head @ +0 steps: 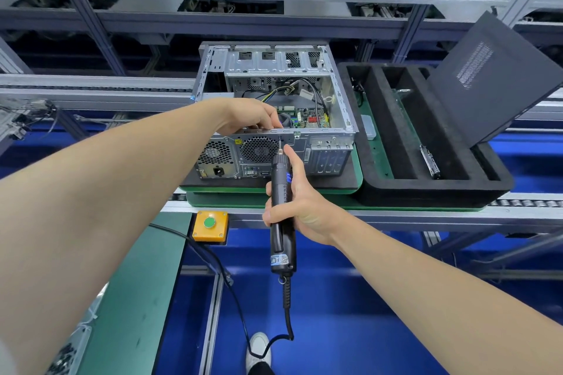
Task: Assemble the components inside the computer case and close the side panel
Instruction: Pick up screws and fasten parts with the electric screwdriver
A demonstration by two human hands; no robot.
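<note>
Grey sheet metal forms the computer case (275,106), which lies open-side up on a dark foam pad over a green tray (359,183), its rear panel with fan grilles and ports facing the person. Inside the case, a circuit board and a bundle of cables show. The left hand (254,117) reaches in from the near left, forearm stretched long and straight, and rests on the case's near top edge; its fingers (268,125) curl down over that edge, pressed together, though what they pinch cannot be told. The right hand (297,201) comes up from the lower right in front of the case, fingers wrapped tight around a black electric screwdriver (281,207). The driver points up and away, its bit tip touching the case's rear panel just below the top edge, just beside the left hand's fingertips. Its coiled cord hangs down toward the blue floor. Right of the case sits a black foam tray (432,192), with the dark side panel (490,76) leaning tilted at its far right end. Below the case, a yellow box with a green button (210,225) is fixed to the conveyor's surface edge.
</note>
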